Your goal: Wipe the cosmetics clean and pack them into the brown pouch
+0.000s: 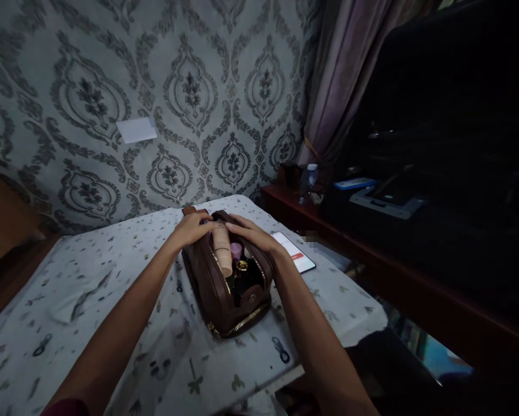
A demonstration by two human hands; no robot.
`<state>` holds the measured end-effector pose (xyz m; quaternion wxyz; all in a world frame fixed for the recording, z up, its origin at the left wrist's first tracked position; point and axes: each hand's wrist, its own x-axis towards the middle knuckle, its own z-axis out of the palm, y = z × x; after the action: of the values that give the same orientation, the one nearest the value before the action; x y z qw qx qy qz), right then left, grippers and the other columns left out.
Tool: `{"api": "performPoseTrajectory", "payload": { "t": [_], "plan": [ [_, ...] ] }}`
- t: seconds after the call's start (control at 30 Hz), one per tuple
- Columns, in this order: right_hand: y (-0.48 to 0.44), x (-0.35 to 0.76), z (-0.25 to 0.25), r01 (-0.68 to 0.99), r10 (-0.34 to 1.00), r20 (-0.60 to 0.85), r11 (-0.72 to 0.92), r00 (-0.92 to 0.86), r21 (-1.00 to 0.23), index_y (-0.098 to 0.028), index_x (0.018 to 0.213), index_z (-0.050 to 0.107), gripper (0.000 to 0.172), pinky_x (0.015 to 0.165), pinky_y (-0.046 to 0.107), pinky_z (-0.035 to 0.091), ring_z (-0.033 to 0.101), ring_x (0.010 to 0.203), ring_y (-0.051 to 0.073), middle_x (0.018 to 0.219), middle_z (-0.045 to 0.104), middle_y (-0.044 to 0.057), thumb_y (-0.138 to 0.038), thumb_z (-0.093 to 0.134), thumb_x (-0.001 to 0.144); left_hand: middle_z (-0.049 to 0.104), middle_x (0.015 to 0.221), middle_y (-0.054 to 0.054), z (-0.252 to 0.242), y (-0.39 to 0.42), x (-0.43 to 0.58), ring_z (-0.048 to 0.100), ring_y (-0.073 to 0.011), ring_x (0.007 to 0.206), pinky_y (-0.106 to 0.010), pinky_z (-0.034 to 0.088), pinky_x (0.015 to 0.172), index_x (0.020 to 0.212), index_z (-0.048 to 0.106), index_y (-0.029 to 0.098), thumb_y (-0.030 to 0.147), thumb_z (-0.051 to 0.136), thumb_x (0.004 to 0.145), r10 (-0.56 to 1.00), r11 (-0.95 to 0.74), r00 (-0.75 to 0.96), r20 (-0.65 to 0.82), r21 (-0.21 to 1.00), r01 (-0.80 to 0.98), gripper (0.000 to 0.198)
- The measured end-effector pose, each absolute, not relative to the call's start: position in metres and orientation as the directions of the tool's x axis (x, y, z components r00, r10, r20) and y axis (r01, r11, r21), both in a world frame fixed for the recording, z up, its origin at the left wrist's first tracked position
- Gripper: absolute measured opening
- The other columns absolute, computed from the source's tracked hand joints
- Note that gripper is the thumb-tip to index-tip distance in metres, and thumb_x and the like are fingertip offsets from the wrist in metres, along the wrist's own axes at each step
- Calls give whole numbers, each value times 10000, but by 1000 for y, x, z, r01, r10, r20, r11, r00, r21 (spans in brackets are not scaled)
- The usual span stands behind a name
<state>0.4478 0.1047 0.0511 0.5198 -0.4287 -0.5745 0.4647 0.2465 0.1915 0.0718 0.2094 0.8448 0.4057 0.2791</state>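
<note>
A dark brown bag point(201, 277) lies unzipped on the patterned white cloth. Inside it are a beige tube point(222, 251), a pink-capped item point(236, 250) and a gold-coloured piece point(242, 266). My left hand point(192, 230) rests at the far left rim, fingertips by the top end of the tube; its fingers are close together. On the far right rim lies my right hand point(253, 234), its fingers stretched toward the tube's top. Whether either hand grips the tube or just touches it is unclear.
A lit phone point(295, 253) lies right of the bag on the cloth point(155, 346). Beyond it stand a reddish-brown table point(294, 209) and a clear bottle point(309, 180). Patterned wall behind holds a white card point(136, 130); a brown box-like shape point(3, 216) is at left.
</note>
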Motion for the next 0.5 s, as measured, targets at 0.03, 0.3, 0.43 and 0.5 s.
{"api": "performPoseTrajectory", "payload": {
  "t": [0.03, 0.3, 0.43, 0.5],
  "plan": [
    [110, 448, 51, 21, 973, 205, 209, -101, -978, -255, 1207, 710, 505, 1238, 461, 244, 464, 1400, 290, 1383, 642, 27, -463, 786, 754, 765, 1096, -78, 71, 191, 247, 669, -309, 1060, -399, 481, 986, 1010, 777, 201, 405, 612, 756, 800, -586, 517, 305, 583, 563, 365],
    [144, 446, 50, 95, 968, 209, 223, -140, -970, -215, 1318, 645, 701, 1257, 443, 182, 371, 1470, 285, 1531, 498, 69, -495, 826, 702, 718, 1220, -108, 61, 191, 244, 636, -300, 1178, -413, 435, 1084, 1163, 702, 185, 437, 619, 831, 795, -590, 486, 363, 652, 477, 425],
    [152, 448, 52, 101, 964, 208, 226, -168, -969, -221, 1290, 667, 669, 1265, 438, 166, 383, 1465, 275, 1518, 514, 65, -525, 816, 713, 664, 1300, -101, 48, 200, 241, 575, -241, 1261, -376, 380, 1137, 1182, 637, 203, 493, 606, 865, 905, -422, 170, 390, 870, 253, 431],
    [156, 447, 53, 64, 969, 201, 211, -143, -975, -236, 1220, 705, 597, 1272, 442, 132, 372, 1472, 275, 1496, 540, 48, -533, 816, 714, 672, 1280, -118, 42, 208, 241, 574, -255, 1257, -401, 378, 1134, 1127, 640, 187, 541, 542, 889, 946, -324, 36, 323, 929, 178, 438]
  ]
}}
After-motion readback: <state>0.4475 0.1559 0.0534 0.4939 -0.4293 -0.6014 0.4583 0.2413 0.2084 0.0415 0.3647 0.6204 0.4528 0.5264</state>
